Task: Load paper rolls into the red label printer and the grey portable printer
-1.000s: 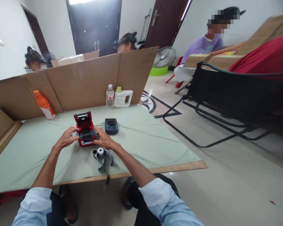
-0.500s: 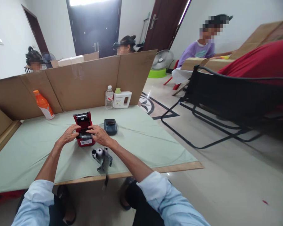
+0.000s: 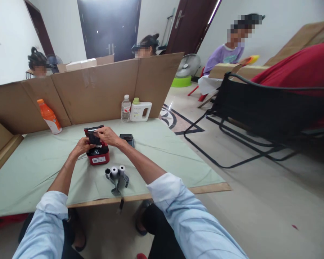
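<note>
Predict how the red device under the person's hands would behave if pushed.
The red device would probably slide rather than roll, as its base looks boxy. The creased cloth beneath might bunch and drag. Its raised upper part, at the left hand and right hand, could swing if jolted.

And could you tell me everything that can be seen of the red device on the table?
The red device is a boxy unit, apparently plastic, its red body carrying a black top and, on the near side, a white label, its print unreadable. It stands upright on the pale green cloth, its lid raised at the back. The left hand and right hand are at the lid, partly hiding it; their exact contact is unclear.
</note>
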Available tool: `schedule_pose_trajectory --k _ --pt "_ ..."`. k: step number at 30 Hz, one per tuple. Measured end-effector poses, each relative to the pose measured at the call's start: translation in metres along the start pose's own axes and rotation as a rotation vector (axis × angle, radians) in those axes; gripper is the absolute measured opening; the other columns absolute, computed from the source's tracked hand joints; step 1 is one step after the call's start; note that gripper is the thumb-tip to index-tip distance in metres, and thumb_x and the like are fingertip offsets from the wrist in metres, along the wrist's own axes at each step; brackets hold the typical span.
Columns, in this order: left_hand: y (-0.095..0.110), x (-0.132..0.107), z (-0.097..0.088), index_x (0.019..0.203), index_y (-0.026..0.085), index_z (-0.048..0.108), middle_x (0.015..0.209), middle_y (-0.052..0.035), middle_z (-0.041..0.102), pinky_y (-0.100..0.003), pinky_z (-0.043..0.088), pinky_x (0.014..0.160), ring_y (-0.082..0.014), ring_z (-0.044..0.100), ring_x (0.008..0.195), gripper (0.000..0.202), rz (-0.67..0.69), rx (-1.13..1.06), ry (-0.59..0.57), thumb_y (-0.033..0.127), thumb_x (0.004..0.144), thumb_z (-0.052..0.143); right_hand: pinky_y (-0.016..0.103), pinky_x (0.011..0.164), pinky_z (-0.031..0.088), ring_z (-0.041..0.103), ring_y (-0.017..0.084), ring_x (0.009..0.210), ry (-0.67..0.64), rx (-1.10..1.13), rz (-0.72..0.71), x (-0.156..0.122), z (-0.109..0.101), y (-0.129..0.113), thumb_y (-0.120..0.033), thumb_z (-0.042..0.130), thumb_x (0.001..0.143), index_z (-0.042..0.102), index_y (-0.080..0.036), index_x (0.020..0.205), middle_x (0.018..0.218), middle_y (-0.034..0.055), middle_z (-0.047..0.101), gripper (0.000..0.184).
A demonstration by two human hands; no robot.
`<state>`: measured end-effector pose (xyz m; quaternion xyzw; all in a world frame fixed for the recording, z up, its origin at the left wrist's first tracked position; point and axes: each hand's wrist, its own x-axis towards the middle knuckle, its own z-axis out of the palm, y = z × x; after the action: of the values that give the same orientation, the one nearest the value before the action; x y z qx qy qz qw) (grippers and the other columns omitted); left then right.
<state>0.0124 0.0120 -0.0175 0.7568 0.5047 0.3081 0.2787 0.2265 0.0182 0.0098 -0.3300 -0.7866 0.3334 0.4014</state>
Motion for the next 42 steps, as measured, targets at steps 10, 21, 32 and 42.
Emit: schedule_pose_trajectory --k 10,21,32,42 --pt "0.021 -0.005 -0.001 0.087 0.014 0.08 0.081 -0.0023 0.076 -0.029 0.054 0.073 -0.0213 0.067 0.08 0.033 0.067 -0.1 0.052 0.045 0.077 0.075 0.022 0.055 0.032 0.044 0.011 0.06 0.052 0.151 -0.12 -0.007 -0.015 -0.031 -0.052 0.055 0.092 0.067 -0.013 0.076 0.063 -0.0025 0.049 0.044" --pt "0.042 -0.078 -0.053 0.096 0.016 0.079 0.093 -0.0066 0.074 -0.026 0.057 0.06 -0.0161 0.067 0.074 0.028 0.055 -0.093 0.269 0.037 0.078 0.073 0.026 0.079 0.051 0.069 0.016 0.088 0.072 0.044 -0.302 -0.069 0.018 -0.075 -0.008 0.054 0.09 0.082 -0.021 0.107 0.099 0.0051 0.075 0.036" --pt "0.098 -0.107 0.031 0.102 0.014 0.079 0.105 -0.0115 0.076 -0.029 0.056 0.072 -0.0195 0.069 0.094 0.032 0.244 0.003 0.083 0.002 0.082 0.058 0.031 0.085 0.058 0.073 0.02 0.096 0.192 0.114 -0.158 -0.191 -0.011 -0.071 -0.015 0.063 0.094 0.081 -0.023 0.112 0.106 0.0074 0.077 0.026" --pt "0.136 -0.074 0.149 0.112 0.019 0.071 0.11 -0.0103 0.068 -0.035 0.054 0.091 -0.0235 0.064 0.104 0.036 0.342 0.474 -0.207 0.004 0.09 0.047 0.037 0.084 0.058 0.072 0.023 0.094 0.414 0.025 0.118 -0.268 -0.043 -0.019 -0.023 0.064 0.094 0.078 -0.023 0.101 0.099 0.0069 0.076 0.015"
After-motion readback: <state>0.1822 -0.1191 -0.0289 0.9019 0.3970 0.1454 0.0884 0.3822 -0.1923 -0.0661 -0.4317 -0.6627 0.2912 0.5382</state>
